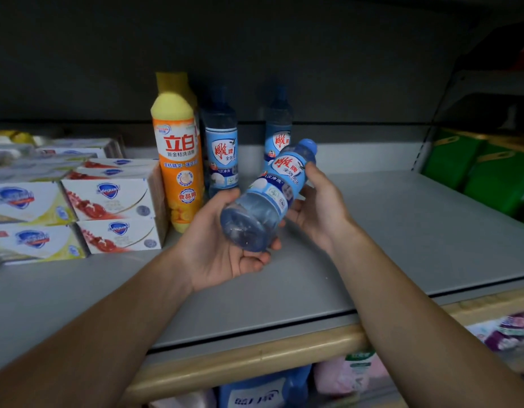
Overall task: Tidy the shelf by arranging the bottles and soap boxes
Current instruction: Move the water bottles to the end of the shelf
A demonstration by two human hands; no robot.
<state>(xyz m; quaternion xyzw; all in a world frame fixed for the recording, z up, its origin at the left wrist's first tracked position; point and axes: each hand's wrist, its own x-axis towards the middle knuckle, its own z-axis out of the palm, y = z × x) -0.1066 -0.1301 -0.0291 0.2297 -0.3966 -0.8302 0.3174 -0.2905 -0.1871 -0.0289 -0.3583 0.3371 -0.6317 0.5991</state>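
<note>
A blue detergent bottle (266, 195) lies tilted above the grey shelf (402, 231), its base toward me and its cap pointing up and right. My left hand (225, 248) cups its base from below. My right hand (316, 207) grips its upper body from the right side. Behind it stand two more blue bottles, one (221, 142) next to an orange-and-yellow dish-soap bottle (177, 154), the other (277, 128) farther right. White soap boxes (110, 201) are stacked in rows at the left of the shelf.
Green packages (487, 175) fill the neighbouring shelf at the right. A wooden-coloured front edge (255, 357) runs along the shelf. Below it sit more packaged goods, among them a blue container (263, 390) and pink packs (343, 375).
</note>
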